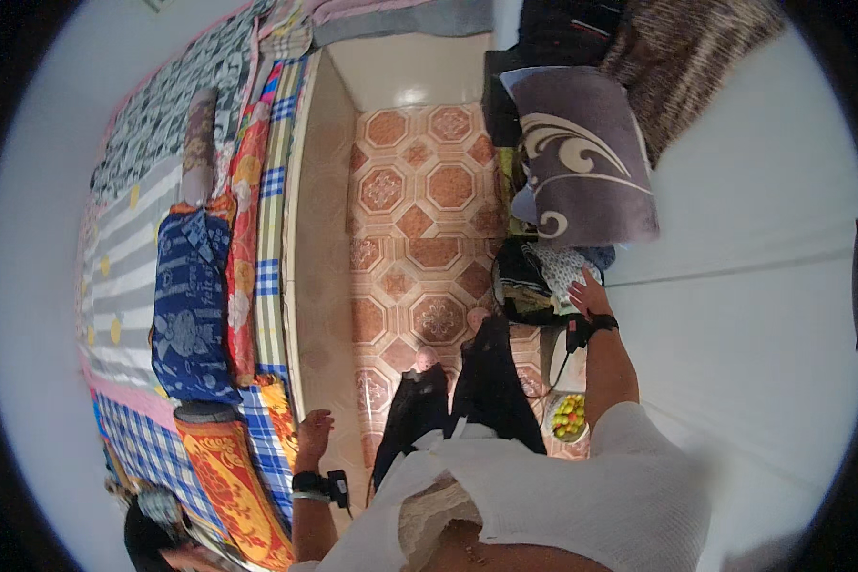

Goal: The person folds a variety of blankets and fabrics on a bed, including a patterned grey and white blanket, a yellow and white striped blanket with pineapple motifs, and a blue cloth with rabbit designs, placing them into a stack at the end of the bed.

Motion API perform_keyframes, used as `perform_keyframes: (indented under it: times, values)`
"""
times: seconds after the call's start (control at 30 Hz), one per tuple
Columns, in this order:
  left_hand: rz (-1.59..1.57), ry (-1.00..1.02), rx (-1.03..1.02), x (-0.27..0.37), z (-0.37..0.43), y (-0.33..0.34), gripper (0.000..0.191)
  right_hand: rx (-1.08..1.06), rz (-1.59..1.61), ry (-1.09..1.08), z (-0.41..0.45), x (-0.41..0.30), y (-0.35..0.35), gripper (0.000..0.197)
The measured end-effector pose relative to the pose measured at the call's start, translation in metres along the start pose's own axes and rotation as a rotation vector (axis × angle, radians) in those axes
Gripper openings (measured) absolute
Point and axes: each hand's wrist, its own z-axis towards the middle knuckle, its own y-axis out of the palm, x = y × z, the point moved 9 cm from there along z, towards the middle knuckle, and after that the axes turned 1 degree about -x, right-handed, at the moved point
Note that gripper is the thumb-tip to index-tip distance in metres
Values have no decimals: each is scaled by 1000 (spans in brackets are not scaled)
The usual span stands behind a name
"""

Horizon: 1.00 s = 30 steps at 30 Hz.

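My right hand [588, 294] reaches over a dark bag or basket of clothes [525, 289] by the wall. Its fingers are spread against a patterned light cloth [559, 268]; whether they grip it cannot be told. My left hand [316, 431] hangs beside the edge of the bedding at lower left, fingers slightly bent and apart, holding nothing. Both wrists wear dark bands with small devices. A folded purple-grey blanket [590, 157] with a cream swirl pattern lies just beyond the clothes.
A rolled blue cloth [193, 314], a red floral roll [247, 250] and an orange patterned mat [236, 486] lie on the left bedding. Another person [146, 529] is at lower left. A basket of yellow-green fruit [568, 418] stands on the tiled floor [436, 286]. A brown blanket [686, 64] hangs at upper right.
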Motion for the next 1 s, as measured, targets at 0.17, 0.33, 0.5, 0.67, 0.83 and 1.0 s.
perform_keyframes:
  times: [0.17, 0.33, 0.5, 0.67, 0.83, 1.0]
  values:
    - [-331, -285, 93, -54, -63, 16, 16, -39, 65, -16, 92, -20, 16, 72]
    - [568, 2, -100, -40, -99, 75, 16, -90, -20, 33, 137, -23, 30, 68]
    - [-196, -510, 204, -22, -122, 102, 20, -119, -121, 75, 150, -32, 35, 65]
    - [-252, -569, 379, -11, -201, 133, 23, -178, -287, 100, 109, -49, 89, 61]
    - [-305, -635, 466, -67, -270, 183, 23, -377, -388, 54, 42, -65, 191, 58]
    - [-648, -724, 598, -128, -305, 237, 20, -682, -434, -45, -72, -71, 312, 54]
